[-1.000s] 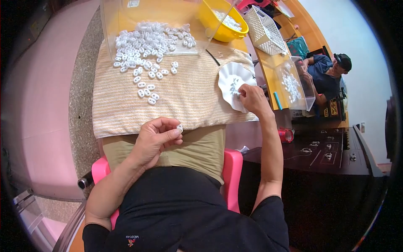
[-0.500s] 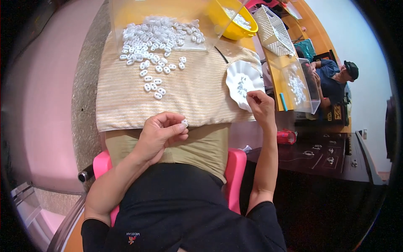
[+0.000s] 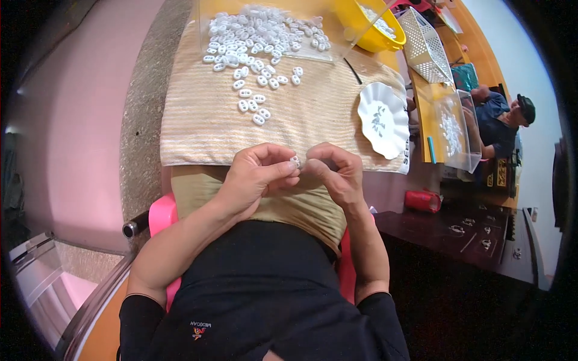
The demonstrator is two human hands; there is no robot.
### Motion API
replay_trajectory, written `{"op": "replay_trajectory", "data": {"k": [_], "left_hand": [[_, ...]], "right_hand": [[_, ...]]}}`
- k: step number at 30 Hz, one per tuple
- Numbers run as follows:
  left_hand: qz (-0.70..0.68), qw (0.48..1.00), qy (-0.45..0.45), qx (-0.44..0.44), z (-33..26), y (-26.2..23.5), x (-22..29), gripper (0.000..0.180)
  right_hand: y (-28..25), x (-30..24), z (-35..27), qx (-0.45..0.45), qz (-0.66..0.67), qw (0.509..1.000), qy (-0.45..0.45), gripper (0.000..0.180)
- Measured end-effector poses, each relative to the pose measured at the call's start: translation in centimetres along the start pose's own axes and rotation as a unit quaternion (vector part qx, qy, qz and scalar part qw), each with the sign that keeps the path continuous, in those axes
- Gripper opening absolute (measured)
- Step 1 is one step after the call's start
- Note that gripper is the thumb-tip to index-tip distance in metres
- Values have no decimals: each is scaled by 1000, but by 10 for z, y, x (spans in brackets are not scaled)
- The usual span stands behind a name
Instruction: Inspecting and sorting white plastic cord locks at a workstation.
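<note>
Just past my lap, my left hand (image 3: 251,182) pinches a small white oval plastic piece with two holes (image 3: 295,161) between thumb and fingertips. My right hand (image 3: 338,174) is closed in a pinch right beside that piece; whatever its fingertips hold is too small to make out. A white scalloped dish (image 3: 394,133) lies on the striped towel (image 3: 198,132) to the right, with small grey bits (image 3: 379,120) in its middle. Ahead on the towel, loose white two-hole pieces (image 3: 259,98) trail off a big heap of the same kind (image 3: 250,33).
The heap spills from a clear plastic box (image 3: 310,58). Nearby are a black stick (image 3: 353,71), a yellow basin (image 3: 391,43) of white pieces and a white perforated basket (image 3: 426,53). At right, another person (image 3: 497,117) sits by a clear box (image 3: 466,157) of white parts.
My right hand has left the dish and come leftward to meet my left hand at the white piece. The view has shifted, so the table things sit further right and higher.
</note>
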State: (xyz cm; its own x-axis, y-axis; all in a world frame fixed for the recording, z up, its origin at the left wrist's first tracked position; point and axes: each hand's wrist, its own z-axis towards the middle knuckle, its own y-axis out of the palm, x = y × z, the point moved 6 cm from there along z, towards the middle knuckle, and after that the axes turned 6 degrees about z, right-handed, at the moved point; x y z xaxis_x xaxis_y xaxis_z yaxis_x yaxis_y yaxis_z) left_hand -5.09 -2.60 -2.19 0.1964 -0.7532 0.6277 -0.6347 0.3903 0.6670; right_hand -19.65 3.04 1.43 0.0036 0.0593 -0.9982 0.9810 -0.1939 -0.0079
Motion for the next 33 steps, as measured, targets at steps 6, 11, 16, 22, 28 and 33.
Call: {"op": "replay_trajectory", "data": {"k": [6, 11, 16, 22, 28, 33], "left_hand": [[-14, 1000, 10, -5, 0, -2, 1, 16], [-15, 1000, 18, -16, 0, -2, 0, 16], [-17, 1000, 19, -19, 0, -2, -1, 15], [-9, 1000, 13, -19, 0, -3, -1, 14], [0, 1000, 12, -20, 0, -3, -1, 16], [1, 1000, 13, -20, 0, -3, -2, 15]], "right_hand": [[10, -4, 5, -14, -48, 998, -34, 9], [12, 0, 0, 5, -4, 1000, -13, 9], [10, 10, -1, 17, 15, 1000, -18, 8], [11, 11, 0, 24, 41, 998, -28, 10], [14, 12, 0, 21, 59, 998, -19, 9], [13, 12, -2, 28, 40, 999, -14, 8]]}}
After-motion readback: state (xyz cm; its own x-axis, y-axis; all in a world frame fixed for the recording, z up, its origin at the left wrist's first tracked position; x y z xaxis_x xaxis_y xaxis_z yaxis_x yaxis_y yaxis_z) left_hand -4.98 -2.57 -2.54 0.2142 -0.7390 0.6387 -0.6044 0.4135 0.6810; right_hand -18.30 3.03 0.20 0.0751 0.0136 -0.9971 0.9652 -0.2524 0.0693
